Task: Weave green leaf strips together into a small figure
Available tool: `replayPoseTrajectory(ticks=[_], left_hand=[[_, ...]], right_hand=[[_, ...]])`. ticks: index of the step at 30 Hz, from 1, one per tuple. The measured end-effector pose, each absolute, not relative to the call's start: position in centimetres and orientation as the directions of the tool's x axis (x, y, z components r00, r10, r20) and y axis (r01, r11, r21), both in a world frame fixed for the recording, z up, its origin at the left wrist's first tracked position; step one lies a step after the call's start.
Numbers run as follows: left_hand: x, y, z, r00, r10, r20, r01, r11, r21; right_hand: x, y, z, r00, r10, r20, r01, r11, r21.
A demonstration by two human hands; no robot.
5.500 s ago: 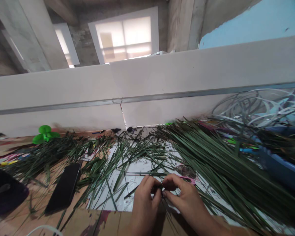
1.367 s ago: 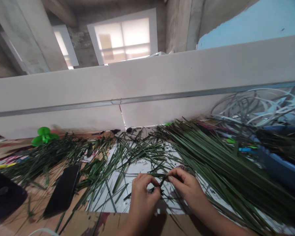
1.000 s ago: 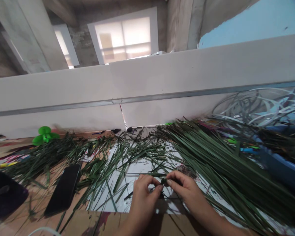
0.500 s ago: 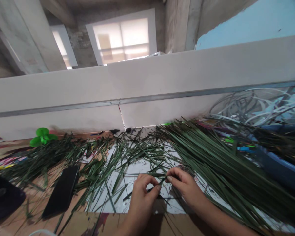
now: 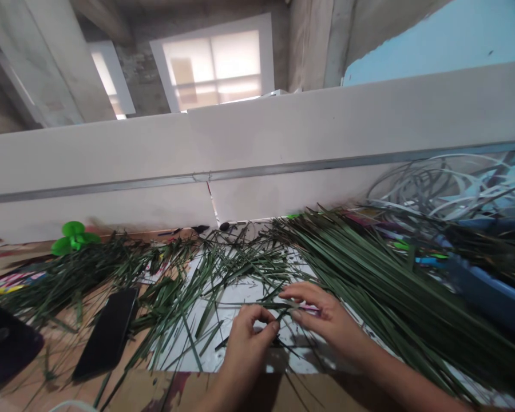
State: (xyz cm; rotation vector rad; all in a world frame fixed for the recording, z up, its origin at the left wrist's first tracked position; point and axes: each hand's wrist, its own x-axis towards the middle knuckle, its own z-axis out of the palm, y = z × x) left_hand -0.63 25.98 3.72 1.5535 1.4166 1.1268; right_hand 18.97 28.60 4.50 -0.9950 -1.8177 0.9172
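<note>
Between the thumb and forefinger of my left hand [image 5: 253,337] a dark green leaf strip [image 5: 283,315] is pinched, its thin ends hanging over the white sheet [image 5: 214,355]. My right hand [image 5: 326,315] is just to the right, thumb and forefinger apart near the strip's end. A slim pink-purple thing [image 5: 311,309] shows inside that hand, tucked against the curled fingers; its kind is hidden. Cut green leaf pieces [image 5: 249,263] lie scattered in front of both hands. A bundle of long green leaves [image 5: 360,269] spreads to the right.
On the left lie a black phone [image 5: 107,335], a dark object [image 5: 6,343] and a bright green three-lobed thing [image 5: 74,237]. A blue basket [image 5: 489,292] and coils of white strip [image 5: 438,183] occupy the right. A white partition [image 5: 257,143] closes off the back.
My right hand has let go of the leaf strip and opened its thumb and forefinger; the pink-purple thing now shows in it. My left hand keeps its pinch almost in place.
</note>
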Motion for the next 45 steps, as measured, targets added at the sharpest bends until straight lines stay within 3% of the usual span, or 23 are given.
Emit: replayPoseTrajectory(ticks=[5, 10, 26, 33, 40, 45], left_hand=[[-0.2, 25.4, 4.1, 0.057, 0.996, 0.067, 0.317, -0.081, 0.945], [-0.3, 25.6, 3.8, 0.074, 0.996, 0.048, 0.266, -0.067, 0.962], [-0.2, 25.8, 3.8, 0.028, 0.991, 0.130, 0.245, -0.133, 0.960], [-0.5, 26.2, 3.7, 0.190, 0.978, -0.089, 0.012, 0.088, 0.996], [-0.5, 26.5, 3.2, 0.207, 0.976, -0.061, -0.125, 0.089, 0.988], [-0.3, 27.1, 2.7, 0.037, 0.995, -0.091, -0.197, 0.096, 0.976]], right_hand=[[18.4, 27.9, 4.3, -0.408, 0.804, 0.434, 0.379, 0.581, -0.721], [18.3, 27.8, 4.5, -0.430, 0.784, 0.447, 0.393, 0.608, -0.690], [18.4, 28.5, 3.8, -0.324, 0.919, 0.226, 0.366, 0.342, -0.865], [18.5, 28.8, 3.7, -0.268, 0.951, 0.156, 0.300, 0.236, -0.924], [19.1, 29.3, 3.6, -0.211, 0.960, 0.183, 0.267, 0.237, -0.934], [19.8, 29.6, 3.8, -0.140, 0.959, 0.247, 0.205, 0.273, -0.940]])
